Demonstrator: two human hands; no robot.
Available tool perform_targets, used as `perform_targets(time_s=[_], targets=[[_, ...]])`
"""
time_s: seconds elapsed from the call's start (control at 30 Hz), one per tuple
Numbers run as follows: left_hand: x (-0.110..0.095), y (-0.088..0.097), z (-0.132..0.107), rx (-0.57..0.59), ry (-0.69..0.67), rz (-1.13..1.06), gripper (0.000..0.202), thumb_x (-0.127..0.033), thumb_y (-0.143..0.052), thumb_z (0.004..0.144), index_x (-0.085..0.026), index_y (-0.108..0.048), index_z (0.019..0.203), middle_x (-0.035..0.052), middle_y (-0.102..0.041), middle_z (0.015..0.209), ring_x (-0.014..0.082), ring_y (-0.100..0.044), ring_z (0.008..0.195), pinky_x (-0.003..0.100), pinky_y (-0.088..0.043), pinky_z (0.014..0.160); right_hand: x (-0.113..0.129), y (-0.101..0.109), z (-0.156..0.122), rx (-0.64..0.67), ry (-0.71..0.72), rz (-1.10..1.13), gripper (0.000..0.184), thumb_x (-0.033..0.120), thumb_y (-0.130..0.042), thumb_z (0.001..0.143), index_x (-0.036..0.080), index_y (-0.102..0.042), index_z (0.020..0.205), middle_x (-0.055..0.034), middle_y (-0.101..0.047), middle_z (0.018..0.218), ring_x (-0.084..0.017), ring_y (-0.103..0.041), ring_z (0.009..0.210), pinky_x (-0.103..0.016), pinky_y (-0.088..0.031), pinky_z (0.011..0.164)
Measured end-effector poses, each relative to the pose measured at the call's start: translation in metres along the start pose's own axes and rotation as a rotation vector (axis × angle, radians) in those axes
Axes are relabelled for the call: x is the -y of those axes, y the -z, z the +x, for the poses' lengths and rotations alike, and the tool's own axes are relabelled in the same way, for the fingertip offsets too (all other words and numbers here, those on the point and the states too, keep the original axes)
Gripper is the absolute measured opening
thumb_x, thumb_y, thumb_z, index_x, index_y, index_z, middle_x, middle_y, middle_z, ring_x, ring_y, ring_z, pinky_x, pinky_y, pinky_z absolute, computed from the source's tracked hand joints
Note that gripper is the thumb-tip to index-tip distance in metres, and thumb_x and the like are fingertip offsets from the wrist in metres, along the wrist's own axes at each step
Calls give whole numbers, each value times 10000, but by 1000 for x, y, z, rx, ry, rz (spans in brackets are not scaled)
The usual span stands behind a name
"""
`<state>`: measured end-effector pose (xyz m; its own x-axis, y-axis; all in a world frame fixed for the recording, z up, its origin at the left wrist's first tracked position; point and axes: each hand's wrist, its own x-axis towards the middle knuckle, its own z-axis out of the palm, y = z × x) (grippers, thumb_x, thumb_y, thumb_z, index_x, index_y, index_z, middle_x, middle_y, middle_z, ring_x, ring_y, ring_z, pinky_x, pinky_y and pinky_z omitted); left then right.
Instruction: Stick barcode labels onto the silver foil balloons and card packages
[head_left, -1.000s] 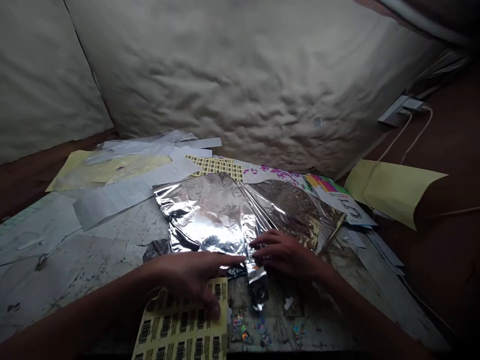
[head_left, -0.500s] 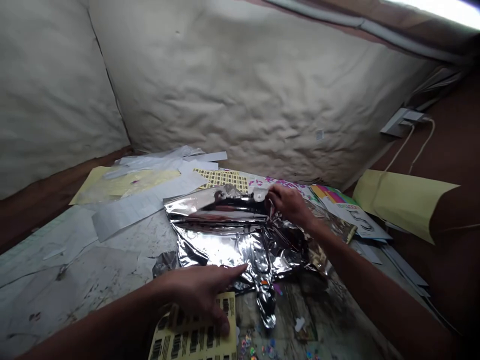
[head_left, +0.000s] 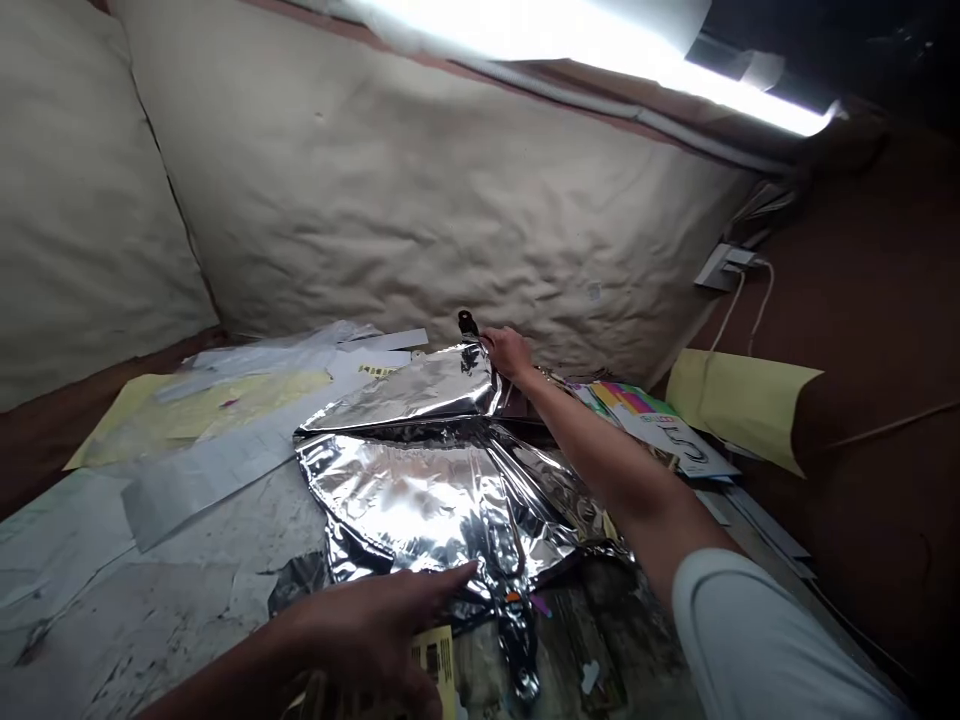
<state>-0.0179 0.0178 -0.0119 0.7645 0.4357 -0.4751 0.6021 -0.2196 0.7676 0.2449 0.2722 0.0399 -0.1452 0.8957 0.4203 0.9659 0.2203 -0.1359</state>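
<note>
A shiny silver foil balloon (head_left: 405,490) lies deflated and creased in front of me. My right hand (head_left: 507,352) is closed on its far upper part, pulling a layer up and back. A dark tab with a hole (head_left: 467,322) sticks up beside those fingers. My left hand (head_left: 375,630) is palm down at the near edge, thumb and index finger apart, the index fingertip on the foil. Under this hand shows a yellow barcode sticker sheet (head_left: 448,665), mostly covered. The balloon's narrow tail (head_left: 519,650) points towards me.
White papers and clear plastic (head_left: 247,440) lie on the left over a yellow sheet (head_left: 105,420). At right are colourful printed packets marked 5 (head_left: 679,440), a curled yellow sheet (head_left: 739,400) and a power socket (head_left: 724,265) with cords. A lamp tube (head_left: 750,98) shines overhead.
My right hand has moved away from me, lifting the foil's upper layer so the balloon spreads open further. My left hand stays by the near edge. The camera view has tilted up.
</note>
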Motion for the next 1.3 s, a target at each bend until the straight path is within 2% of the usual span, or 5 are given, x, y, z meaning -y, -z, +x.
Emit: perform_targets(time_s=[0.37,0.53,0.67,0.83,1.3], targets=[[0,2,-1,-16,3,9,1216,-406,-875,515,-317,-187,1514,112,-407,1502,394,-414,1328,507,-386,1046,37,-3,-98,-71,153,10,482,390,-333,1009,141,-444,1407,-109,-384,1511,-238,-296,1388,-380,-206,1140],[6,8,0,-48,-119,-205,1142,-362,-873,559,-324,-236,1506,102,-606,1313,314,-609,1122,400,-510,898,21,-16,-155,347,177,88,638,569,-339,967,188,-352,1479,-114,-299,1554,-297,-244,1435,-472,-195,1148],[3,27,2,-396,-216,-566,988,-370,-764,749,-253,-163,1524,-10,-713,744,169,-671,617,237,-511,535,20,-15,-149,424,110,222,593,507,-378,973,170,-381,1460,-130,-311,1547,-302,-242,1438,-481,-203,1151],[7,35,11,-860,-231,-815,730,-440,-753,757,-192,-442,1370,63,-740,814,236,-713,703,335,-577,601,54,23,-168,439,3,896,517,531,-369,975,188,-554,1315,-126,-550,1371,-269,-512,1262,-467,-386,1065],[17,31,24,-940,-345,-768,384,-457,-713,786,-101,-693,928,95,-734,837,224,-694,741,315,-562,640,73,24,-208,429,-180,1212,440,382,-744,753,216,-623,1142,-69,-688,1050,-248,-657,959,-405,-544,822]])
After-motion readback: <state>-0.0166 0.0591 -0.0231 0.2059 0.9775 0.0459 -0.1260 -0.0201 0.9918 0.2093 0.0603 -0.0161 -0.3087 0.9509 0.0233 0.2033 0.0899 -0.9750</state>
